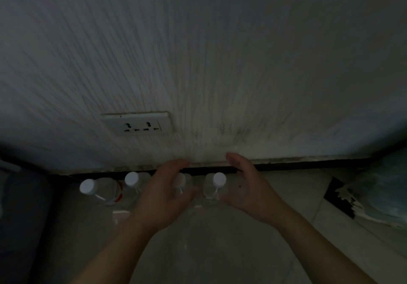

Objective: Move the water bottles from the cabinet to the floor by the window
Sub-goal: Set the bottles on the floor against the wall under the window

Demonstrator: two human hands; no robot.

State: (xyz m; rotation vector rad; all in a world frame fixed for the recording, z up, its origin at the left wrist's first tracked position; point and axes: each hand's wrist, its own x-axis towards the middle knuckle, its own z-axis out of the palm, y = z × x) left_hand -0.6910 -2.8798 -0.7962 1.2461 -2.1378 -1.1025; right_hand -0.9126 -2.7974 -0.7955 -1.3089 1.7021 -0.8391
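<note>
Several clear water bottles with white caps stand in a row on the floor against the wall. The leftmost bottle (pixel 100 190) has a red label, and a second bottle (pixel 132 181) stands beside it. My left hand (pixel 164 192) is cupped loosely around the third bottle (pixel 181 181), fingers spread and arched over its cap. My right hand (pixel 245 186) is open with its palm facing left, right beside the rightmost bottle (pixel 217 183). Neither hand clearly grips a bottle. The scene is dim.
A white textured wall (pixel 198 63) rises directly ahead, with a double power socket (pixel 137 124) low on it. A dark skirting strip (pixel 308 162) runs along its base. Tiled floor (pixel 286 195) extends right, where a bluish object (pixel 378 186) lies. A dark object (pixel 19 206) sits at the left.
</note>
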